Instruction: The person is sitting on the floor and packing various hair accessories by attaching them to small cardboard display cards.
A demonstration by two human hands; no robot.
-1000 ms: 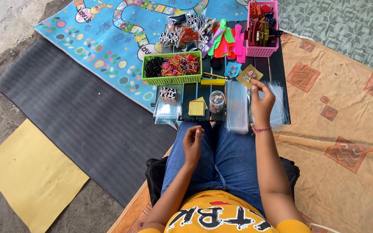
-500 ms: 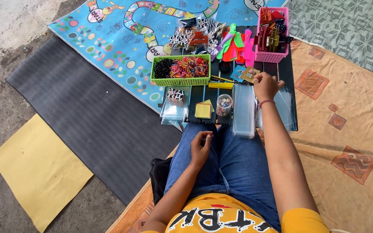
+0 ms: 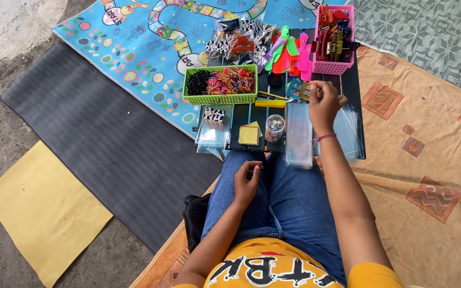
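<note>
Just under the right hand (image 3: 324, 104), at the far middle of the low dark surface (image 3: 356, 80), lies a small olive card (image 3: 303, 92) with tiny ornaments fixed on it, and a blue card (image 3: 293, 85) of the same kind lies touching it on the left. The grip of this hand is nearly closed, thumb and first fingers pinched together above the olive card; whether something small sits between the fingertips I cannot tell, it is too little to see. The left hand (image 3: 247, 181) rests on the lap over the blue jeans, its fingers curled loosely inward, and I cannot see anything held in it.

Nearer to the person than the grip there are stacks of clear plastic sleeves (image 3: 299, 133), one directly below the wrist and one more to its right. Left of the grip stand a small clear jar of beads (image 3: 275, 128), a pile of yellow paper squares (image 3: 249, 134) and a green basket (image 3: 220, 98) with coloured hair bands. Beyond the grip is a pink basket (image 3: 333, 66) full of hair claws, with bright plastic combs (image 3: 286, 50) beside it.

As I judge it, the packing work is at an early point: two cards lie loose, none of them is inside a sleeve, and the sleeve stacks look hardly used
</note>
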